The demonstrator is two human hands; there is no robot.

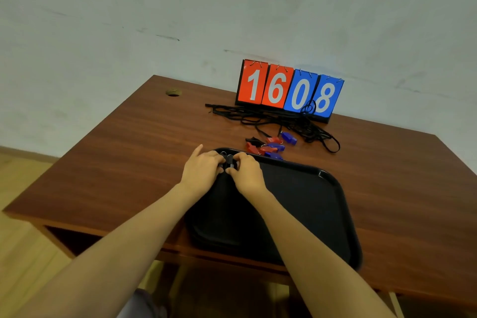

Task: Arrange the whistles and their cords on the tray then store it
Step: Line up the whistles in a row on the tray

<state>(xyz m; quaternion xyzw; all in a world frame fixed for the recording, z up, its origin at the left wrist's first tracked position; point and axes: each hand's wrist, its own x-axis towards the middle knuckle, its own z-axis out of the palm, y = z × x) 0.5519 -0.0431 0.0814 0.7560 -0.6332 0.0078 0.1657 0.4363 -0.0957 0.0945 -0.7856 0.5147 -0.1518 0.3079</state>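
A black tray [309,204] lies on the brown table, its near end over the front edge. At the tray's far left corner my left hand [201,168] and my right hand [246,170] meet, and both pinch small black whistles [229,162] with metal rings. Their exact number is hidden by my fingers. Beyond the tray's far rim sits a cluster of several red, blue and black whistles [271,146]. A tangle of black cords [273,117] lies behind them.
A flip scoreboard [289,90] reading 16 and 08 stands at the table's back edge against the wall. A round cable hole [173,92] is in the table's far left corner. The wooden table [116,157] stretches left of the tray.
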